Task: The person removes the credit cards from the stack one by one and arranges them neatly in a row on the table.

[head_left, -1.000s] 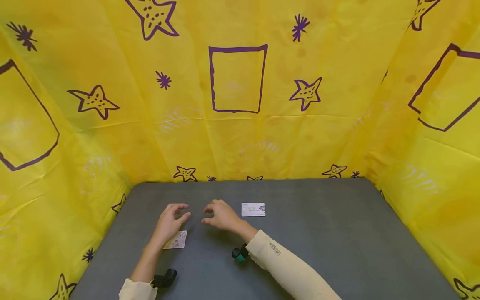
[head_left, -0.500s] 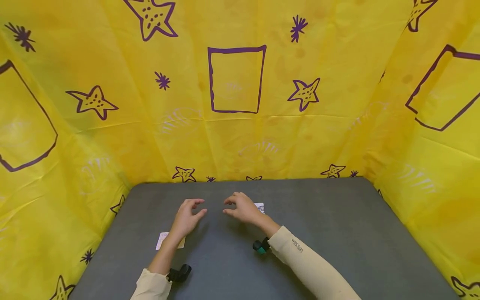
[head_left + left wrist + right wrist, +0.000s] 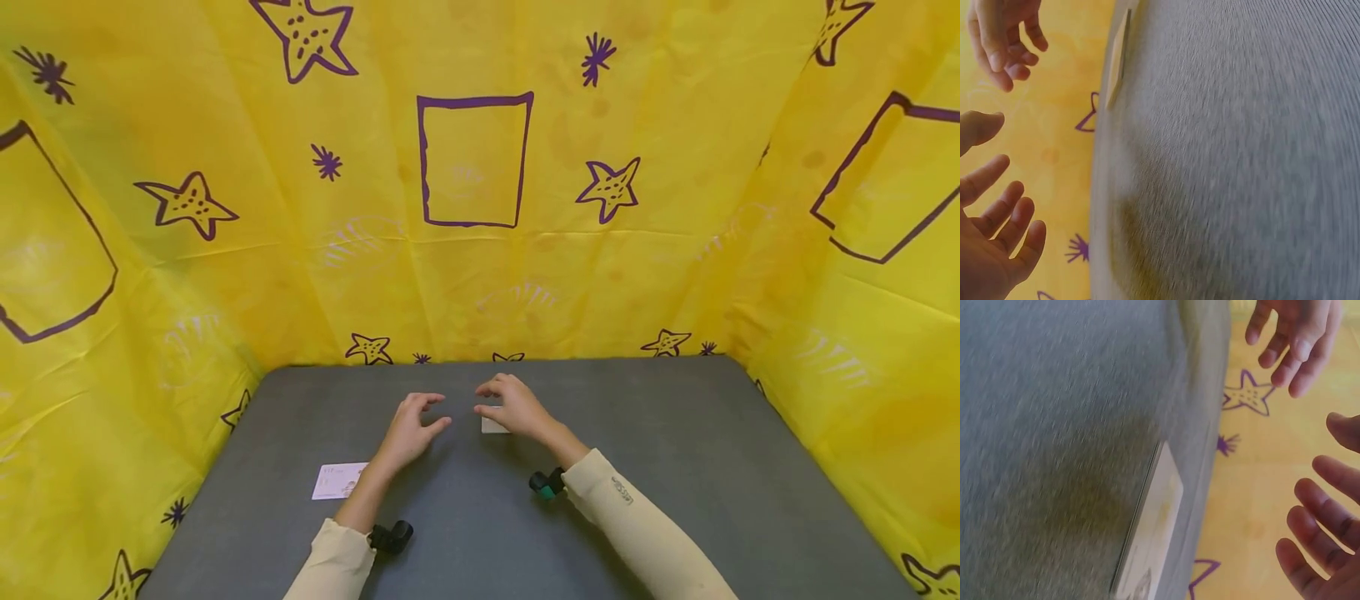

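Observation:
My left hand (image 3: pixel 408 432) hovers above the grey table with fingers spread in a loose curve, holding nothing. Facing it, my right hand (image 3: pixel 519 408) is held up with its fingers loosely bent and nothing in them; a gap separates the two. Under the right hand lies a white card (image 3: pixel 492 425), partly covered by it in the head view. The right wrist view shows that card (image 3: pixel 1154 531) flat on the table, apart from the fingers (image 3: pixel 1316 494). A second pale printed card (image 3: pixel 336 482) lies left of my left forearm, which hides its right end.
The grey table (image 3: pixel 660 467) has a rounded far edge against yellow cloth walls (image 3: pixel 480 292) printed with purple starfish and frames. Similar cloth hangs at left and right. Black wrist devices (image 3: pixel 392 537) sit on both wrists, near the cream sleeves.
Both hands have drifted to the right and slightly away, keeping a gap between them. The right hand has come over the white card; the left has moved off the other card. Neither card was picked up.

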Tool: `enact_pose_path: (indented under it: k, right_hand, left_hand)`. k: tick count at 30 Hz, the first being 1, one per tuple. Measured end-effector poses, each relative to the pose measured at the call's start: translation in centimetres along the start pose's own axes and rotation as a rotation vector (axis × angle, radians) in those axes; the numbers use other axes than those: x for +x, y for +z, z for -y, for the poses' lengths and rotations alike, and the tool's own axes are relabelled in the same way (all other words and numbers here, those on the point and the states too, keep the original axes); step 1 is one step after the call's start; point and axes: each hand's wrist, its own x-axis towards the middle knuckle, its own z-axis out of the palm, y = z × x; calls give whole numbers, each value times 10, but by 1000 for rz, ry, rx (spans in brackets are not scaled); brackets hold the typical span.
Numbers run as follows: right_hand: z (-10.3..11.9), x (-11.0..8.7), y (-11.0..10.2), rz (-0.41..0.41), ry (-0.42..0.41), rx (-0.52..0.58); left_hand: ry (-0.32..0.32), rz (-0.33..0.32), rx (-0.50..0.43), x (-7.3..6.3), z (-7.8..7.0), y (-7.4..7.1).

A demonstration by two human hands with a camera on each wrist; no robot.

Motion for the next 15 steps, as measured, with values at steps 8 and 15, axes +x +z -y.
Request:
enact_pose_path:
  k: [8, 15]
  right_hand:
    - [-18, -4, -7, -39, 24, -32]
    - [-33, -8, -10, -19, 44, -42]
  left_hand:
    - [-13, 41, -22, 7, -1, 17]
    - [-21, 74, -45, 13, -1, 27]
